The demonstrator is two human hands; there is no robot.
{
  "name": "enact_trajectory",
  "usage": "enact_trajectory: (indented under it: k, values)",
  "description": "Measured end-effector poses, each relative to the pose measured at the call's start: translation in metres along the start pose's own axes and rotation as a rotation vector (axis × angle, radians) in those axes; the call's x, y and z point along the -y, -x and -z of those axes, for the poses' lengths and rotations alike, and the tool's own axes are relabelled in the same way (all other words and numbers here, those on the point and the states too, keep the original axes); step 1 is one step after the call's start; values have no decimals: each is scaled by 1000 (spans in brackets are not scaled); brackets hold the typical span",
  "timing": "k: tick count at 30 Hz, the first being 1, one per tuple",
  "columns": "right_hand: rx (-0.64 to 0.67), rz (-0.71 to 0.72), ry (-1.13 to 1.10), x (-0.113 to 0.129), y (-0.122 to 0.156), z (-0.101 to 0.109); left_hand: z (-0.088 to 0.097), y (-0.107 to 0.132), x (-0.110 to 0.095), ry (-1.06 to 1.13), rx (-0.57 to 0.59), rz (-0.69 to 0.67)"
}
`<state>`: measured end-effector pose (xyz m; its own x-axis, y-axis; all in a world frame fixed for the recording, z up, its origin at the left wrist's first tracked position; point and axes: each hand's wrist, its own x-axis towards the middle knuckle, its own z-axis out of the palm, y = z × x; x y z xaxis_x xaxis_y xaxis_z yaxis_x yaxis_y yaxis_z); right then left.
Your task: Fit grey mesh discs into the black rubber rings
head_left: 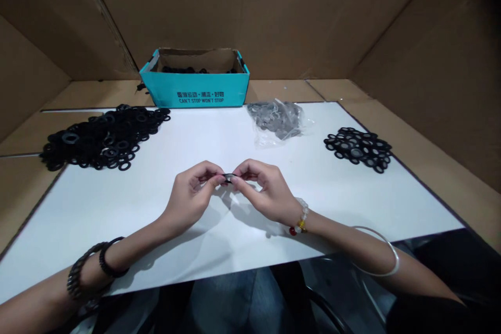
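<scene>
A small black rubber ring (229,177) is pinched between the fingertips of my left hand (191,193) and my right hand (270,193), and the fingers hide most of it. Both hands hover above a white board (242,138). Up and to the left of my left hand lies a large heap of black rubber rings (105,138). A smaller heap of black rings with grey centres (358,150) sits to the right. Neither heap touches my hands.
At the far edge stands a teal cardboard box (194,91) holding dark rings. A clear plastic bag of grey rings (276,120) lies on the board's far edge. Brown cardboard (250,10) lines the back and sides. Bracelets circle both my wrists.
</scene>
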<state>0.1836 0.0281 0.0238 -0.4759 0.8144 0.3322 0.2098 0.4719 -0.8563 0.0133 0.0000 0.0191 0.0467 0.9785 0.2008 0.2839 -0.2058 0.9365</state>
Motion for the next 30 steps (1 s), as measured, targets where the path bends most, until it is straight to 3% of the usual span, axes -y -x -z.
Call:
enact_trajectory:
  k: [12, 21, 30]
  values:
    - [-38, 131, 154, 5, 1, 1, 2, 3, 2, -250, -64, -201]
    - [-77, 152, 146, 2, 3, -1, 2, 6, 3, -187, -55, -180]
    - [-38, 171, 149, 4, 1, 1, 2, 3, 3, -166, -57, -191]
